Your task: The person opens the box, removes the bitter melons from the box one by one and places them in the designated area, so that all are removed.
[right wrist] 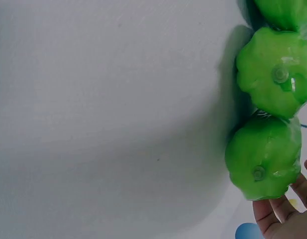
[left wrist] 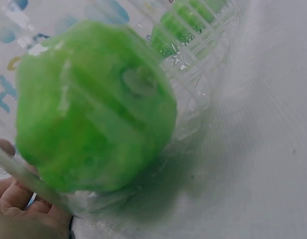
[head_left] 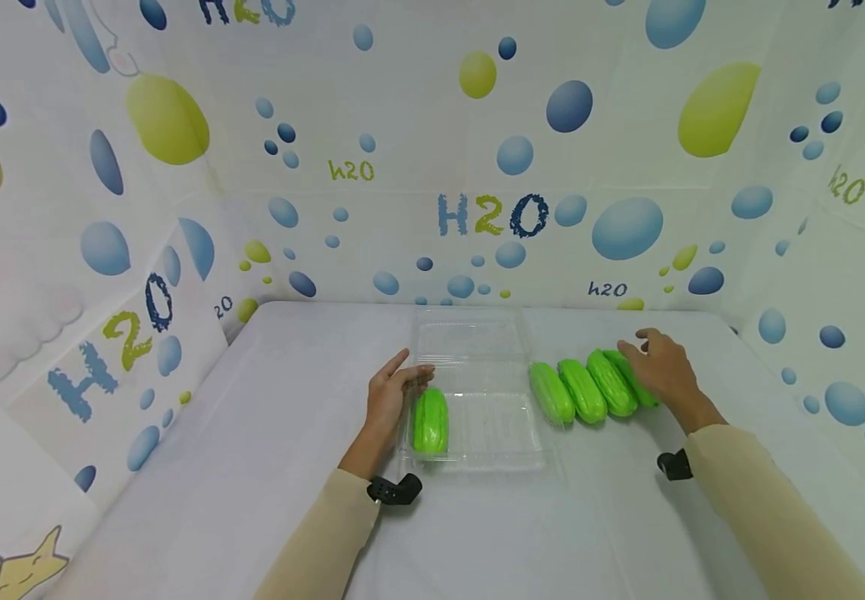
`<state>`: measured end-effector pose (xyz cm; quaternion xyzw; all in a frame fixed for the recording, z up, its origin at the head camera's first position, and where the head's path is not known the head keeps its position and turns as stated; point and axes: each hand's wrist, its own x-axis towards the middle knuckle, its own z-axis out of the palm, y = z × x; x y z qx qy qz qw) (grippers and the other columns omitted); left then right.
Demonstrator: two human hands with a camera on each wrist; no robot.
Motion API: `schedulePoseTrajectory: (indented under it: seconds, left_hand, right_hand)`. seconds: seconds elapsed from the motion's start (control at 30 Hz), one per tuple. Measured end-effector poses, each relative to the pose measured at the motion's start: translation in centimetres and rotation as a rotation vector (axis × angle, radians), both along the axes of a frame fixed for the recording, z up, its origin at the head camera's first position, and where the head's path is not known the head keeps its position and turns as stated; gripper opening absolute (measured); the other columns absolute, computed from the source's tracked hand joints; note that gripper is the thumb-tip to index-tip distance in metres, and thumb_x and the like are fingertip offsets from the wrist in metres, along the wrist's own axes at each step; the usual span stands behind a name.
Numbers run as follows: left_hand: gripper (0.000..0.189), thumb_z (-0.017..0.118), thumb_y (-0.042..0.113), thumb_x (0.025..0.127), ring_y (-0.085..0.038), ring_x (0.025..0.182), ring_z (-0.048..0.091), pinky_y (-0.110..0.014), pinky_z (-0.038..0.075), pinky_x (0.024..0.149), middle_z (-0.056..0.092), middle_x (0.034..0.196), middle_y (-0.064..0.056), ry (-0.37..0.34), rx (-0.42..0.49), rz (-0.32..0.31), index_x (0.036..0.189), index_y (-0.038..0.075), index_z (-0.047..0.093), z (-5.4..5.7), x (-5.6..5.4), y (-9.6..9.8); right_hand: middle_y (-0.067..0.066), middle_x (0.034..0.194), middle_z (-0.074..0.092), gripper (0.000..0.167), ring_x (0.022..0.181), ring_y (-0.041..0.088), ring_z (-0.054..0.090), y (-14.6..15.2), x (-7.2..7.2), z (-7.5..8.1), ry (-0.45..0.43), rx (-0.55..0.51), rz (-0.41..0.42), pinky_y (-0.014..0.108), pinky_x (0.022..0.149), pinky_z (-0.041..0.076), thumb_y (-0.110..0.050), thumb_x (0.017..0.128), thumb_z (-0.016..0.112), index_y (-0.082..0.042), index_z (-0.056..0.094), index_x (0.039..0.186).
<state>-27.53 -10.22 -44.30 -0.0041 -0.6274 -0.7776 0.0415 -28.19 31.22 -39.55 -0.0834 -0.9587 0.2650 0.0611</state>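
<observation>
A clear plastic clamshell container lies with its lid folded back. One bright green, ribbed, cucumber-shaped piece lies lengthwise along its left wall; its rounded end fills much of the left wrist view. My left hand rests on the container's left edge, fingers straight and thumb reaching over the rim. To the right of the container, several similar green pieces lie side by side. My right hand is at the rightmost one, its fingers extended along the outer side and touching it.
A white cloth covers the table. Behind it and at both sides stand white panels printed with blue and green drops and H2O lettering. A black wrist camera sits on the left wrist, another on the right.
</observation>
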Motion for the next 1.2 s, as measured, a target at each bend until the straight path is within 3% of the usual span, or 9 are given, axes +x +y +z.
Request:
schedulePoseTrajectory:
  seconds: [0.23,0.5,0.77,1.2]
  left_hand:
    - [0.054,0.051,0.008,0.102,-0.026,0.106,0.072,-0.032,0.057,0.095,0.075,0.114,-0.016,-0.004,0.013,-0.007,0.154,0.0,0.038,-0.2,0.0,-0.1]
    - [0.054,0.051,0.01,0.102,-0.027,0.11,0.071,-0.035,0.055,0.099,0.074,0.116,-0.015,-0.011,-0.002,-0.001,0.154,0.003,0.038,-0.2,0.0,-0.4]
    - [0.055,0.05,0.01,0.103,-0.031,0.115,0.068,-0.04,0.052,0.104,0.072,0.121,-0.018,-0.028,0.022,-0.016,0.156,0.004,0.036,-0.3,0.0,-0.4]
    - [0.053,0.051,0.009,0.103,-0.029,0.111,0.07,-0.037,0.055,0.1,0.073,0.118,-0.017,-0.01,0.019,-0.012,0.154,0.003,0.038,-0.3,0.0,-0.1]
  right_hand:
    - [0.036,0.135,0.05,0.07,0.121,0.053,0.045,-1.0,-0.1,0.2,0.067,0.022,-0.044,0.065,0.098,0.045,-0.046,0.103,0.047,0.011,0.042,0.144]
    - [0.031,0.13,0.055,0.058,0.119,0.05,0.041,-3.3,-0.3,0.8,0.212,0.021,-0.133,0.066,0.098,0.034,-0.039,0.102,0.05,0.007,0.052,0.137]
    - [0.028,0.13,0.056,0.053,0.12,0.048,0.042,-6.1,0.4,1.9,0.287,-0.024,-0.068,0.064,0.099,0.033,-0.035,0.101,0.054,0.005,0.056,0.135]
    - [0.025,0.126,0.061,0.047,0.116,0.044,0.046,-9.3,1.2,1.0,0.342,-0.093,0.061,0.059,0.099,0.039,-0.031,0.098,0.059,0.005,0.06,0.13]
